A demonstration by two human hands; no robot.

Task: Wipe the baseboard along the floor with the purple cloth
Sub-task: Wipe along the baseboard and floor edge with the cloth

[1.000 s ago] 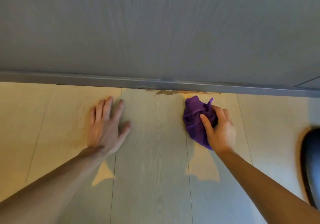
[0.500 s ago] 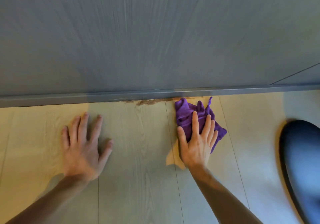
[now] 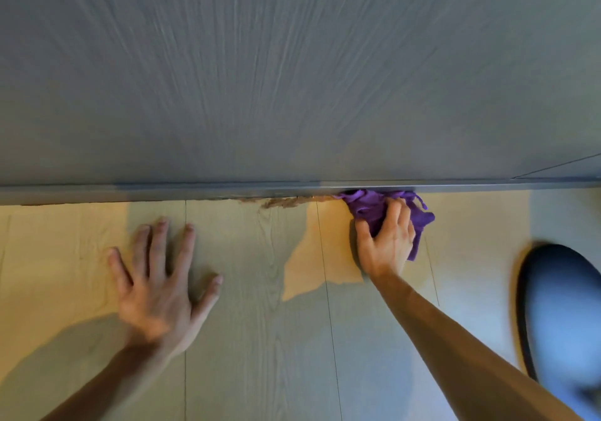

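We see the right hand (image 3: 385, 241) clamped down on the crumpled purple cloth (image 3: 374, 207), bunching it hard against the grey baseboard strip (image 3: 162, 191) where it meets the pale wood-plank floor (image 3: 260, 339). Just left of the cloth, a ragged brown patch (image 3: 283, 202) runs along the floor's far edge. The left hand (image 3: 156, 293) lies flat on the planks, fingers spread apart, holding nothing. A blurred dark rounded object (image 3: 562, 316) sits at the right edge. We read no writing anywhere.
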